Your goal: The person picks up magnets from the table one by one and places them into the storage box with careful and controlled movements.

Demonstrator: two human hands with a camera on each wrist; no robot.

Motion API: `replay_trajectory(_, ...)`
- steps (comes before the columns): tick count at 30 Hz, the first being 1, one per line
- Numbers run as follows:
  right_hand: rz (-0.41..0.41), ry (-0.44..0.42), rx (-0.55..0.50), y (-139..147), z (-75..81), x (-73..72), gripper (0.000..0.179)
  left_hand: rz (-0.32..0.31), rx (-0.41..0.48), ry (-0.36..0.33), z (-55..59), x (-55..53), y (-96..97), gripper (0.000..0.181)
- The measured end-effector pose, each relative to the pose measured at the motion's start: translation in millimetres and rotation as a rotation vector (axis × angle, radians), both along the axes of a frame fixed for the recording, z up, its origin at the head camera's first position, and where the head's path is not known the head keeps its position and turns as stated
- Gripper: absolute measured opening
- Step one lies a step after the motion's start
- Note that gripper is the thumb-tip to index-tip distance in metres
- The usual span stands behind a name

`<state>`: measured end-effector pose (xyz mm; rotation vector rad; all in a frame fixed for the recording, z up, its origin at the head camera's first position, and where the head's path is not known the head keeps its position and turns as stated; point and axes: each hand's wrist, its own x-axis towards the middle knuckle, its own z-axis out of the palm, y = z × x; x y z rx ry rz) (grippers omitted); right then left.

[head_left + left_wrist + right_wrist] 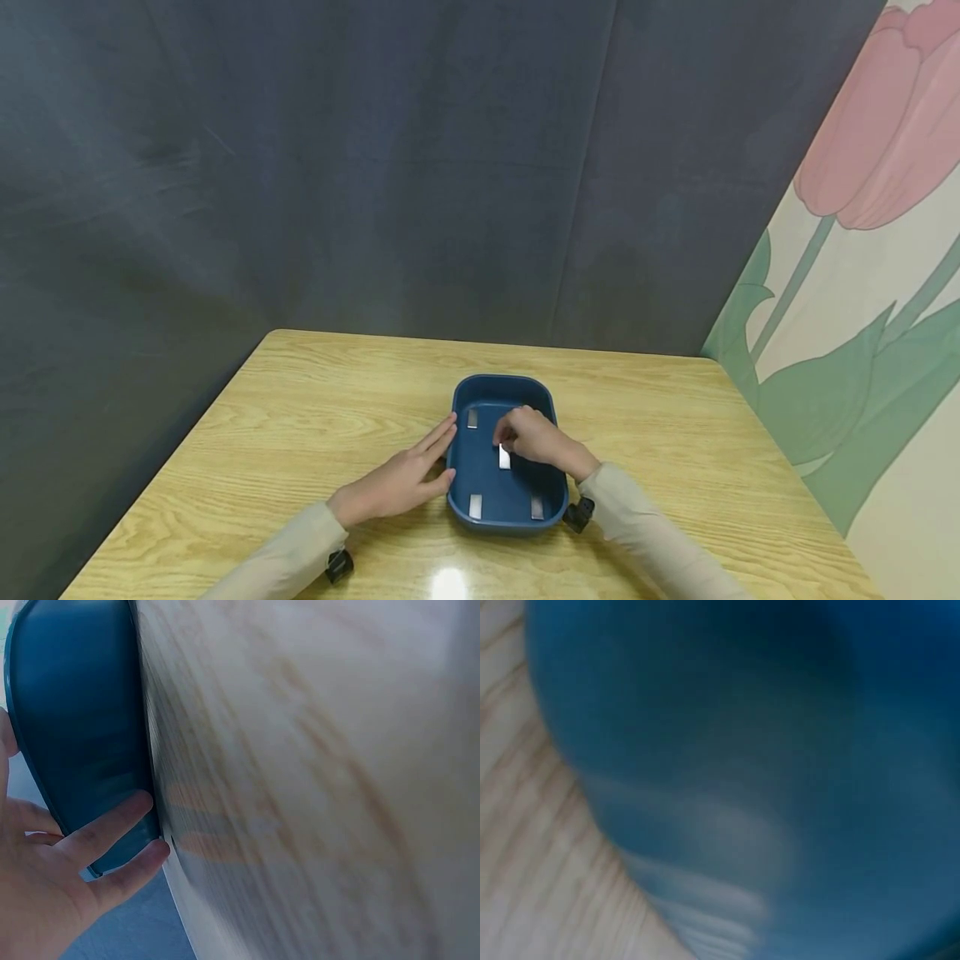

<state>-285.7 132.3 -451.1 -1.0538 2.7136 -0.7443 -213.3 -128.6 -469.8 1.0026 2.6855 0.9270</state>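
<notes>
A blue rectangular bin [502, 386] with rounded corners stands on the wooden table. My left hand [397, 485] rests against its left side, fingers straight and spread; the left wrist view has the fingertips on the bin's outer wall. Inside the bin, my right hand [536, 437] pinches a small shiny silver rectangular piece [505, 458] by its far end, near the middle. Similar flat pieces lie in the corners: one at far left [472, 418], one at near left [476, 506] and one at near right [537, 507]. The far right corner is partly behind my right hand.
The light wooden table [337, 400] extends around the bin on every side. Behind it hangs a dark curtain [412, 167], and a wall with painted tulips [862, 333] borders the right. Small black devices sit at both wrists. The right wrist view is blurred.
</notes>
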Motion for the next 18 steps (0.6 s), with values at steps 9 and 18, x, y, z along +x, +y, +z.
replay_trajectory(9, -0.005, 0.03, 0.028, -3.0, -2.0, -1.0, 0.015, 0.005, -0.003, 0.014, 0.7, 0.0, -0.2, 0.068)
replay_trajectory(18, 0.012, 0.045, 0.018, -1.8, -3.3, 0.1, 0.017, 0.0, -0.001, 0.009, -1.7, 0.0, -0.5, 0.068)
